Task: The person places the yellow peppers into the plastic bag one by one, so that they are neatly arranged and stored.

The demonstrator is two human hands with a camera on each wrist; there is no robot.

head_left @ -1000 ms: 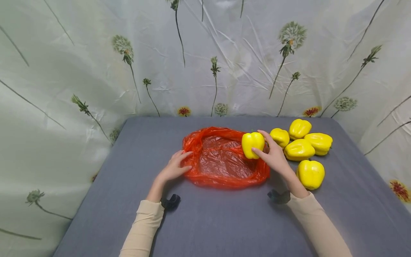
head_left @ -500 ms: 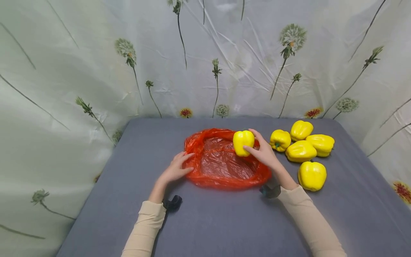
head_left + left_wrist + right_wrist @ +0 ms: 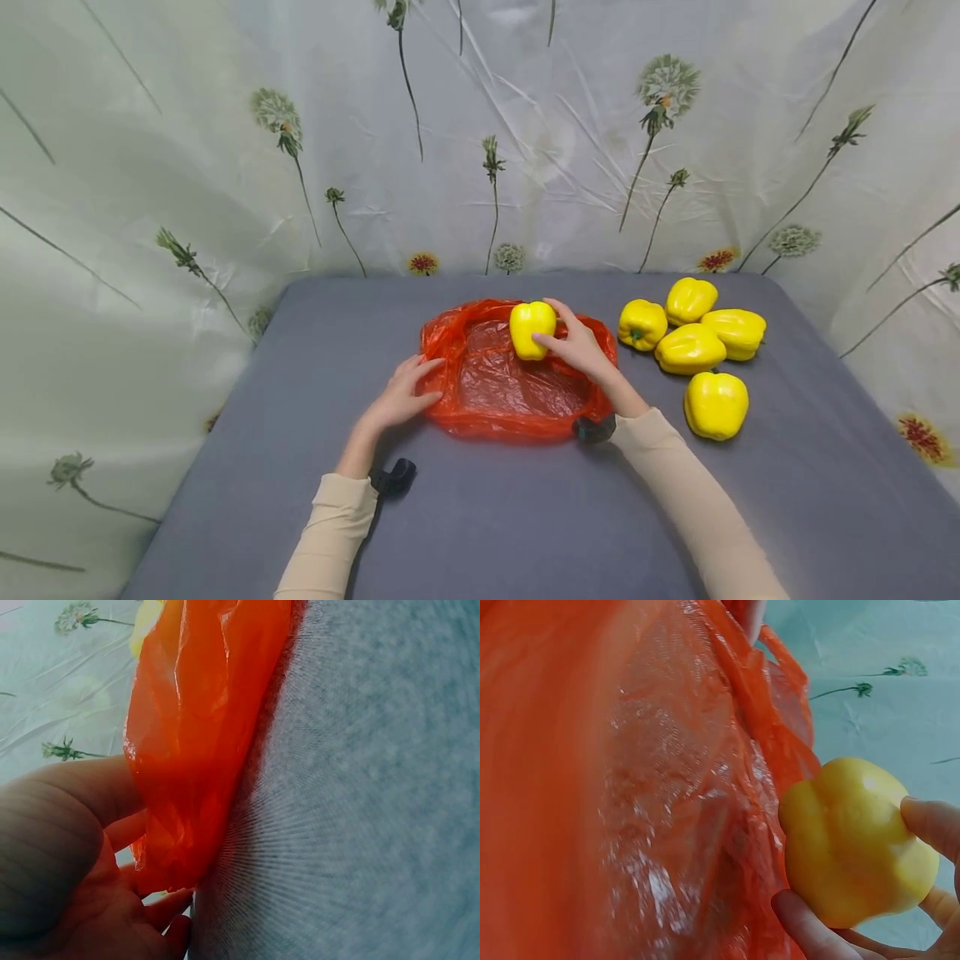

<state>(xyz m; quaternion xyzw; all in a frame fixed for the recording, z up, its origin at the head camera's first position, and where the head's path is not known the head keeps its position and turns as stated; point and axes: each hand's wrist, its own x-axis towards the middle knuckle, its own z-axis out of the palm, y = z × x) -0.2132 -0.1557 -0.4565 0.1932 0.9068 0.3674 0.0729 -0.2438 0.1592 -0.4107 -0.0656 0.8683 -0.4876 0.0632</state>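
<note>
A yellow bell pepper is held by my right hand above the mouth of a red plastic bag. In the right wrist view, thumb and fingers grip the sides of the pepper, which overlaps the bag's far rim. The bag lies on the table with its mouth spread wide. My left hand rests at the bag's left end, thumb and fingers spread apart against the plastic. In the left wrist view, the red plastic partly covers that hand's fingers.
Several yellow bell peppers lie grouped on the table's right side. One pepper sits nearer the front. Grey cloth covers the table, and a curtain with a dandelion print hangs behind it.
My right hand has carried the bell pepper leftward from the bag's right rim to over its mouth. My left hand stays at the bag's left end.
</note>
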